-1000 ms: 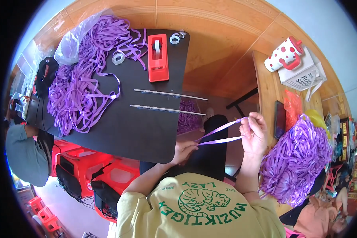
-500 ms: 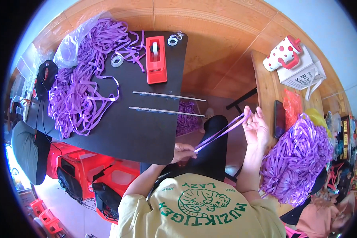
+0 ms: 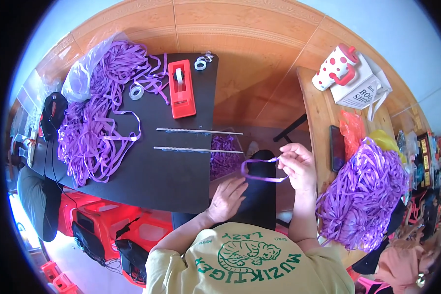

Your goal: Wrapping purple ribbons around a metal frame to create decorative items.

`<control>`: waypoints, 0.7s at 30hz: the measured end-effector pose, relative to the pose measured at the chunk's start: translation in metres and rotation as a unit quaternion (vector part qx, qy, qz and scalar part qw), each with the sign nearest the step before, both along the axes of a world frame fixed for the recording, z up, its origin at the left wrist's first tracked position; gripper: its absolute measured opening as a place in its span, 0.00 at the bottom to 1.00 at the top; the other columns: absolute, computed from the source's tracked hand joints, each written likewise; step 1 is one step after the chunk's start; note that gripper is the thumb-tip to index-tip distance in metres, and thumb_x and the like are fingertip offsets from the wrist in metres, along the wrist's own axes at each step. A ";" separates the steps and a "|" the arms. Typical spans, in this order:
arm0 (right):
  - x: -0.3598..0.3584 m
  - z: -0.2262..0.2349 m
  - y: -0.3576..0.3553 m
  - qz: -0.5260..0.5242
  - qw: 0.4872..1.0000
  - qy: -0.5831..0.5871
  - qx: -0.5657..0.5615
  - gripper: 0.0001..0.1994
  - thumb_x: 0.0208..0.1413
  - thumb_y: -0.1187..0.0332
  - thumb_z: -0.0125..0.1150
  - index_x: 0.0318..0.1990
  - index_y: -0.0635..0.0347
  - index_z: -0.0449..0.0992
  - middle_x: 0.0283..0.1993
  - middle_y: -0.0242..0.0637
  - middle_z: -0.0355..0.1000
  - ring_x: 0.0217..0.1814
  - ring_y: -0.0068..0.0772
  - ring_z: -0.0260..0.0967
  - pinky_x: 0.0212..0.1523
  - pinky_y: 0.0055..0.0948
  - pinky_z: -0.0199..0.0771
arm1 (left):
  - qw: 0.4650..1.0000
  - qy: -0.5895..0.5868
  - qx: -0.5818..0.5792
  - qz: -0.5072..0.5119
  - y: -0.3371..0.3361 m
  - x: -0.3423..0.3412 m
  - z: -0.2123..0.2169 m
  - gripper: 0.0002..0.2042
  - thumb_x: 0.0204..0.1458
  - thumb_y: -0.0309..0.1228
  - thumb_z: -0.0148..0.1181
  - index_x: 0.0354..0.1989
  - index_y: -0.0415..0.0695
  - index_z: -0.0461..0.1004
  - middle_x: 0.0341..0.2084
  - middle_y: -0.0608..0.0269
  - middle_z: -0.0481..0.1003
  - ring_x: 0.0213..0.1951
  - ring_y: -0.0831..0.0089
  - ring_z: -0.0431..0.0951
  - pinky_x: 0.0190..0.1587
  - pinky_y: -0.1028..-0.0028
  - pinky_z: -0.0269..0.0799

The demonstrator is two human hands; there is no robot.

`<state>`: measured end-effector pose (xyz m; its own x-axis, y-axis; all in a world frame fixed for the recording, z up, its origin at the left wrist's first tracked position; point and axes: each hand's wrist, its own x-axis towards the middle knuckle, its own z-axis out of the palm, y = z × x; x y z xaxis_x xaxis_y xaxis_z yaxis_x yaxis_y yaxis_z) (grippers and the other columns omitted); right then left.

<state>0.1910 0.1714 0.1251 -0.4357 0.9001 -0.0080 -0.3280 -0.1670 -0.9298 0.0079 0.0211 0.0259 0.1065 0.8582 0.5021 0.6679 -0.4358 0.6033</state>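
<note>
A purple ribbon loop (image 3: 264,179) dangles above my lap, pinched between the thumb and fingers of my right hand (image 3: 300,165). My left hand (image 3: 226,200) is off the ribbon, at the dark table's near right corner, with its fingers stretched out and holding nothing. Two thin metal rods, one farther (image 3: 201,131) and one nearer (image 3: 198,149), lie side by side with their ends jutting past the right edge of the dark table (image 3: 147,171). Below those ends, a container of purple ribbon (image 3: 224,149) sits low down.
Piled purple ribbon (image 3: 90,142) covers the dark table's left part. Beyond the rods stand a red tape dispenser (image 3: 183,105) and tape rolls (image 3: 136,92). The wooden table (image 3: 312,103) at right bears a dotted tumbler (image 3: 335,68), a phone (image 3: 336,147) and a purple ribbon heap (image 3: 362,196).
My left hand has let go of the ribbon and opened. My right hand has moved slightly left and nearer, and the stretched ribbon has slackened into a loop. The whole view has shifted a little.
</note>
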 end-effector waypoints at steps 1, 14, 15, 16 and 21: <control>-0.001 0.001 -0.002 0.027 0.999 -0.029 0.006 0.10 0.51 0.83 0.55 0.42 0.67 0.72 0.24 0.40 0.72 0.13 0.12 0.55 0.12 0.11 0.47 | 1.000 0.000 0.000 0.000 0.004 0.005 0.006 0.26 0.39 0.22 0.63 0.52 0.37 0.67 0.50 0.50 0.67 0.50 0.51 0.67 0.51 0.60 0.64; 0.005 -0.016 -0.010 0.135 0.987 -0.074 -0.054 0.06 0.48 0.80 0.59 0.34 0.64 0.75 0.24 0.32 0.73 0.22 0.15 0.68 0.16 0.11 0.57 | 0.877 -0.432 -0.175 -0.117 0.054 0.018 0.022 0.06 0.56 0.21 0.53 0.39 0.35 0.75 0.29 0.62 0.74 0.33 0.79 0.72 0.38 0.80 0.68; 0.006 -0.019 -0.010 0.129 0.986 -0.099 -0.038 0.05 0.49 0.80 0.59 0.34 0.64 0.75 0.25 0.32 0.73 0.22 0.15 0.68 0.19 0.12 0.59 | 0.873 -0.436 -0.181 -0.122 0.052 0.017 0.021 0.06 0.56 0.21 0.53 0.39 0.35 0.75 0.29 0.63 0.74 0.33 0.79 0.73 0.38 0.80 0.68; 0.007 -0.021 -0.011 0.123 0.984 -0.124 -0.023 0.05 0.49 0.81 0.58 0.34 0.64 0.75 0.25 0.32 0.73 0.23 0.15 0.68 0.21 0.13 0.62 | 0.859 -0.461 -0.184 -0.124 0.050 0.018 0.020 0.06 0.56 0.21 0.53 0.38 0.35 0.75 0.29 0.63 0.74 0.31 0.80 0.72 0.36 0.81 0.68; 0.005 -0.018 -0.013 0.168 0.975 -0.141 0.042 0.06 0.51 0.81 0.57 0.37 0.66 0.76 0.26 0.30 0.72 0.26 0.17 0.69 0.29 0.16 0.67 | 0.829 -0.485 -0.250 -0.120 0.042 0.015 0.023 0.06 0.56 0.25 0.54 0.37 0.36 0.76 0.27 0.66 0.74 0.29 0.82 0.72 0.33 0.82 0.68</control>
